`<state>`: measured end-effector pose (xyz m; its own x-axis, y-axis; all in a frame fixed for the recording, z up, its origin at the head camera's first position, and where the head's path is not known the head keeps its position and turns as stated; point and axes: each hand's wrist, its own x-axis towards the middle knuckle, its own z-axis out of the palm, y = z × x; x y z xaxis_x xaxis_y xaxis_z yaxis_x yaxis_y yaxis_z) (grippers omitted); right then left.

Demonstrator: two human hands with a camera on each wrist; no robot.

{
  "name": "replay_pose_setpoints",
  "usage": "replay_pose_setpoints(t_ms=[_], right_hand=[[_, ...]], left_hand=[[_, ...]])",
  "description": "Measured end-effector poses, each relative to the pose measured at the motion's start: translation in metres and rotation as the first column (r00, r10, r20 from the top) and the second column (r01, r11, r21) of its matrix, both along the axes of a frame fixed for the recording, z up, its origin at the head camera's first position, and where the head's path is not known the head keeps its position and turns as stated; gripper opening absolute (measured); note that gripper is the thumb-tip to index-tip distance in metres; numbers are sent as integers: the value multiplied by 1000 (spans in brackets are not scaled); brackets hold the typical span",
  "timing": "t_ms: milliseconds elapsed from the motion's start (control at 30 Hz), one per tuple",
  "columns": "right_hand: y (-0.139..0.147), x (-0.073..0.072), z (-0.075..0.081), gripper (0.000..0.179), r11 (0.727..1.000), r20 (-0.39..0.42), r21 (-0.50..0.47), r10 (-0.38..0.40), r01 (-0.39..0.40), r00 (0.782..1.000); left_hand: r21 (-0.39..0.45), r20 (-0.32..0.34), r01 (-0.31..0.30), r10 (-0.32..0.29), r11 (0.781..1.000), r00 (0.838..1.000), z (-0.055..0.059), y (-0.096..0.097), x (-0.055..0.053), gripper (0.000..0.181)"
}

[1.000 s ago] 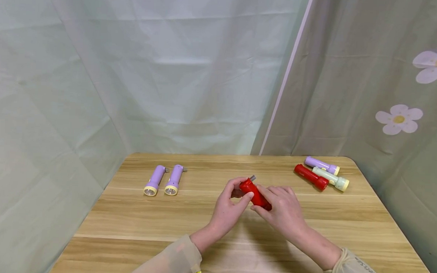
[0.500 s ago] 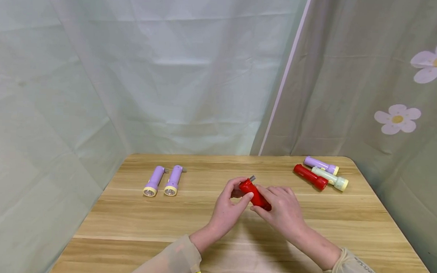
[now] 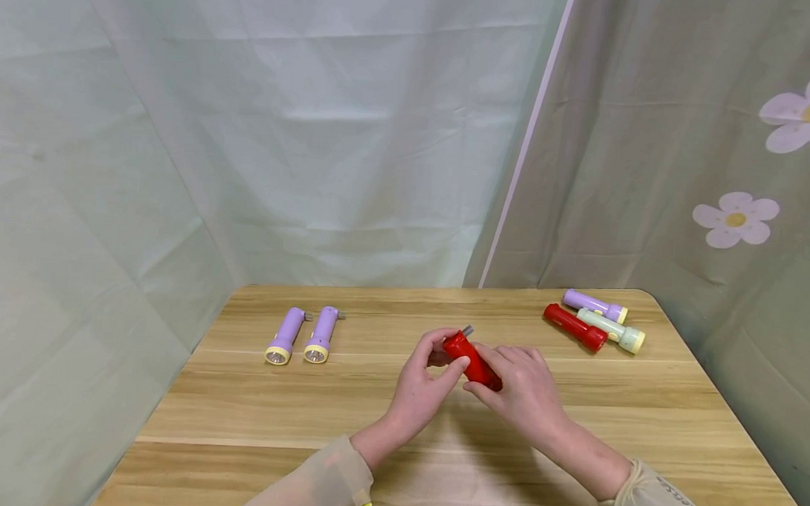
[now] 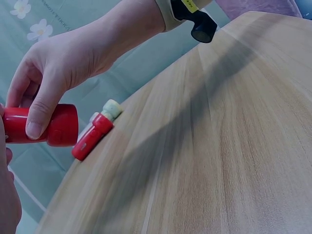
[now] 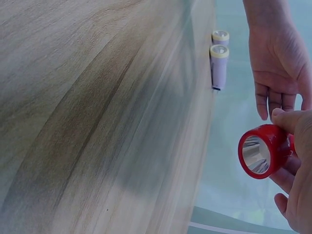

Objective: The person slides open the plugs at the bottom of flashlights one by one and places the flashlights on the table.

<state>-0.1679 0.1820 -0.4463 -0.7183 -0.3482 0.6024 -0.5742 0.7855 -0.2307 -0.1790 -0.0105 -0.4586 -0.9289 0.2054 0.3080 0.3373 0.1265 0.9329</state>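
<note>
Above the middle of the table, both hands hold a red flashlight (image 3: 460,347), tilted with its tail toward the upper left. Metal plug prongs (image 3: 468,330) stick out from that tail end. My left hand (image 3: 419,391) pinches the tail between thumb and fingers. Around the head end, my right hand (image 3: 525,385) grips with thumb and fingers, hiding most of that part in the head view. The right wrist view shows the flashlight's round silver reflector (image 5: 256,154) facing the camera. In the left wrist view, the right thumb lies along the red barrel (image 4: 17,127).
Two purple flashlights (image 3: 287,336) (image 3: 323,335) lie at the left with prongs out. At the far right, a red flashlight (image 3: 575,328), a pale green one (image 3: 610,329) and a purple one (image 3: 594,305) lie close together. Curtains (image 3: 382,133) surround the wooden table (image 3: 272,419).
</note>
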Motion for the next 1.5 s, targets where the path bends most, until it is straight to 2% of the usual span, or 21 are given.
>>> replay_pose_setpoints(t_ms=[933, 1500], right_hand=[[-4, 1, 5, 59, 1000, 99, -21, -12, 14, 995], [-5, 1, 5, 61, 999, 83, -39, -16, 19, 996]], left_hand=[[-11, 8, 10, -10, 1000, 1000, 2, -4, 1, 45], [1, 42, -5, 5, 1000, 999, 4, -9, -1, 71]])
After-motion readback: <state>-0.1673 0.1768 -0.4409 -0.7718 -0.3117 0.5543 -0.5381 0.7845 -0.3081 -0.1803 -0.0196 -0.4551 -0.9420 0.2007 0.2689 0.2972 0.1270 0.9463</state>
